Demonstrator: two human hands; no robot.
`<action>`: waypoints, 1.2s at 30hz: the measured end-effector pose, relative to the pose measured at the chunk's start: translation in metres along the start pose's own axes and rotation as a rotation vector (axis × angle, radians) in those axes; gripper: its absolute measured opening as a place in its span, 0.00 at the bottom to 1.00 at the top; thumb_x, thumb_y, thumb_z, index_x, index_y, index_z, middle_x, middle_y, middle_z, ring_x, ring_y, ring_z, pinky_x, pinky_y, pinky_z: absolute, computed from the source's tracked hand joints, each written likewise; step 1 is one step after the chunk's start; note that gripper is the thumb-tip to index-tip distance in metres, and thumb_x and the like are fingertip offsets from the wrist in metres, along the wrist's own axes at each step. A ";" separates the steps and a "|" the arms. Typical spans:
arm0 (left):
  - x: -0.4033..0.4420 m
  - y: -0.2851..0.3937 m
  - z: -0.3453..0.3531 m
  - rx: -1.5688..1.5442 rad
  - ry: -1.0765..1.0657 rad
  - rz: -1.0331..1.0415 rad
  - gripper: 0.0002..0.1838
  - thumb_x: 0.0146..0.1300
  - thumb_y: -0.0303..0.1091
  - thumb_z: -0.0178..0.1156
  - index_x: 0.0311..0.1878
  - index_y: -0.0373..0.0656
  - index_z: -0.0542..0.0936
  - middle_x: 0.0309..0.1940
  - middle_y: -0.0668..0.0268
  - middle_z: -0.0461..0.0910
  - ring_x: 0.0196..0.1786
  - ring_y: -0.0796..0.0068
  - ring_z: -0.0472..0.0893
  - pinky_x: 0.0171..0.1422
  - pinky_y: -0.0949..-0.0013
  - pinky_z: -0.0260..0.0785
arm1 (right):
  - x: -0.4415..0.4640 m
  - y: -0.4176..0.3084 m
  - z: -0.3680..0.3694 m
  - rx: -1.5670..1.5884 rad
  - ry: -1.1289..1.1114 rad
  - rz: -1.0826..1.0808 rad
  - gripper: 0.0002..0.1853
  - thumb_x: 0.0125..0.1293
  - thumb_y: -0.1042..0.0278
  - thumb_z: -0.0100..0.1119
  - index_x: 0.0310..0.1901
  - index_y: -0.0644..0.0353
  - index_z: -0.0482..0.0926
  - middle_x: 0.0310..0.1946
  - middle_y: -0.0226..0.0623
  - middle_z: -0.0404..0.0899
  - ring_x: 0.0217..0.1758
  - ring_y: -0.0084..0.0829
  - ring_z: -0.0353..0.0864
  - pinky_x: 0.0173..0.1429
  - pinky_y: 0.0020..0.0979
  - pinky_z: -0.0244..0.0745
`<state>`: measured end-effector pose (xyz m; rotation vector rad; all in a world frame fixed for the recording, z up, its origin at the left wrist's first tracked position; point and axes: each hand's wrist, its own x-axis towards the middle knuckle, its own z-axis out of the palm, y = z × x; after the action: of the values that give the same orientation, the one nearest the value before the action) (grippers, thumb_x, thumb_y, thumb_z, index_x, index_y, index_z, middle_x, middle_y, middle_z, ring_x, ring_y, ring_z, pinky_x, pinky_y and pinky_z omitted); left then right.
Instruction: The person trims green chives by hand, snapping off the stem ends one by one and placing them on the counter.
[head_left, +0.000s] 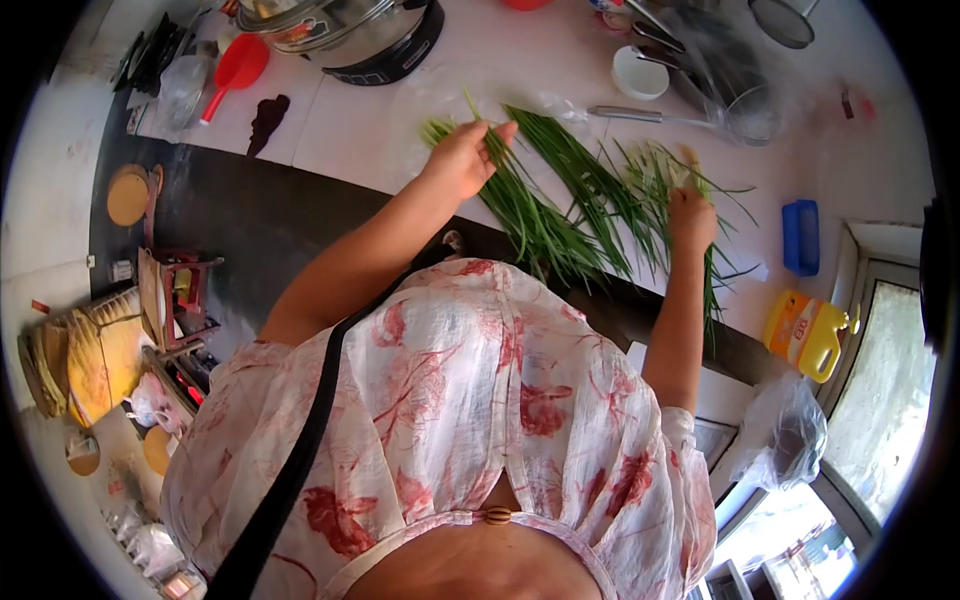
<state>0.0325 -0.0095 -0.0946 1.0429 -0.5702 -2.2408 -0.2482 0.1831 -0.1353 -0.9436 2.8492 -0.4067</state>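
Note:
Long thin green chives lie across the near edge of the white counter [350,140] in several bunches. My left hand [463,160] is closed round the left bunch of chives [530,215], near its pale ends; the leaves hang over the counter edge toward my body. A middle bunch of chives [570,160] lies between my hands. On the right, my right hand [692,218] is closed in a fist on another bunch of chives [650,185], whose loose leaves spread out on both sides. The fingertips of my right hand are hidden.
A large metal pot [330,30] on a black base stands at the back left, near a red ladle [238,68]. Back right are a white bowl [640,73] and a long-handled utensil [640,115]. A blue container [800,237] and a yellow jug [805,335] stand at right.

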 end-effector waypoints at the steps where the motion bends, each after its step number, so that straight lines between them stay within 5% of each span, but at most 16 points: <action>1: 0.006 -0.008 -0.011 0.012 0.087 -0.028 0.06 0.68 0.34 0.43 0.42 0.44 0.66 0.44 0.59 0.78 0.41 0.70 0.77 0.45 0.66 0.69 | 0.002 0.008 0.002 -0.043 0.005 -0.015 0.15 0.53 0.53 0.55 0.33 0.54 0.81 0.28 0.45 0.80 0.34 0.48 0.79 0.38 0.44 0.73; 9: 0.054 -0.013 -0.083 0.160 0.363 -0.103 0.08 0.64 0.30 0.48 0.45 0.40 0.69 0.38 0.58 0.79 0.38 0.65 0.79 0.40 0.63 0.72 | 0.004 0.013 0.008 -0.188 -0.019 -0.042 0.17 0.55 0.48 0.55 0.31 0.54 0.79 0.29 0.44 0.80 0.34 0.49 0.78 0.36 0.45 0.73; 15: 0.053 -0.011 -0.090 0.686 0.457 0.072 0.07 0.59 0.34 0.55 0.33 0.40 0.75 0.29 0.62 0.79 0.28 0.68 0.78 0.29 0.66 0.70 | -0.027 -0.054 0.022 0.193 0.145 -0.430 0.06 0.60 0.64 0.52 0.32 0.52 0.78 0.31 0.39 0.79 0.32 0.44 0.79 0.33 0.40 0.74; 18: 0.052 -0.008 -0.086 0.973 0.489 0.195 0.08 0.58 0.35 0.57 0.30 0.40 0.75 0.25 0.64 0.78 0.25 0.69 0.78 0.27 0.66 0.69 | -0.038 -0.091 0.037 0.400 -0.047 -0.599 0.08 0.56 0.69 0.55 0.38 0.55 0.79 0.38 0.39 0.78 0.39 0.43 0.78 0.42 0.39 0.74; 21: 0.057 0.001 -0.087 1.160 0.469 0.185 0.10 0.58 0.33 0.59 0.40 0.39 0.73 0.32 0.65 0.76 0.29 0.73 0.77 0.30 0.68 0.71 | -0.037 -0.128 0.038 0.477 -0.138 -0.723 0.11 0.54 0.71 0.57 0.41 0.55 0.77 0.40 0.38 0.78 0.43 0.44 0.76 0.44 0.39 0.73; 28: 0.063 0.010 -0.083 0.903 0.518 0.126 0.17 0.53 0.28 0.64 0.42 0.36 0.68 0.26 0.63 0.75 0.27 0.76 0.77 0.28 0.71 0.74 | 0.052 -0.178 0.057 0.716 -0.001 -0.795 0.16 0.55 0.70 0.54 0.47 0.56 0.76 0.45 0.45 0.76 0.48 0.44 0.75 0.50 0.40 0.71; 29: 0.063 0.011 -0.084 0.984 0.479 0.108 0.16 0.53 0.29 0.64 0.41 0.37 0.68 0.26 0.63 0.75 0.27 0.75 0.77 0.27 0.71 0.73 | 0.057 -0.177 0.057 0.712 -0.002 -0.799 0.16 0.55 0.70 0.54 0.47 0.56 0.76 0.45 0.45 0.76 0.48 0.44 0.75 0.50 0.40 0.71; 31: 0.059 0.012 -0.083 1.054 0.440 0.092 0.16 0.54 0.30 0.63 0.41 0.37 0.68 0.26 0.63 0.75 0.26 0.75 0.77 0.27 0.72 0.73 | 0.056 -0.181 0.039 0.450 -0.401 -0.605 0.17 0.55 0.65 0.56 0.47 0.58 0.74 0.49 0.46 0.74 0.50 0.44 0.74 0.52 0.40 0.70; 33: 0.054 0.007 -0.082 1.546 0.488 0.471 0.14 0.51 0.35 0.64 0.37 0.39 0.72 0.26 0.62 0.78 0.31 0.75 0.80 0.33 0.69 0.72 | 0.047 -0.182 0.048 0.324 -0.474 -0.622 0.18 0.54 0.63 0.58 0.46 0.59 0.74 0.49 0.45 0.74 0.51 0.44 0.73 0.51 0.40 0.70; 35: 0.061 0.004 -0.082 1.386 0.361 0.469 0.17 0.52 0.36 0.63 0.41 0.39 0.72 0.28 0.62 0.78 0.33 0.73 0.79 0.36 0.68 0.72 | 0.028 -0.183 0.062 0.199 -0.551 -0.634 0.19 0.53 0.60 0.59 0.45 0.60 0.74 0.50 0.43 0.73 0.52 0.43 0.73 0.51 0.41 0.70; 36: 0.065 0.003 -0.081 1.229 0.232 0.470 0.19 0.54 0.38 0.62 0.46 0.38 0.72 0.30 0.62 0.79 0.35 0.71 0.79 0.39 0.66 0.71 | 0.016 -0.185 0.068 0.100 -0.381 -0.631 0.23 0.52 0.59 0.61 0.49 0.58 0.72 0.51 0.41 0.72 0.52 0.43 0.72 0.51 0.40 0.70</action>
<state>0.0643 -0.0654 -0.1761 1.4453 -1.9463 -1.1980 -0.1430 0.0165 -0.1473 -1.6810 2.1290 -0.3640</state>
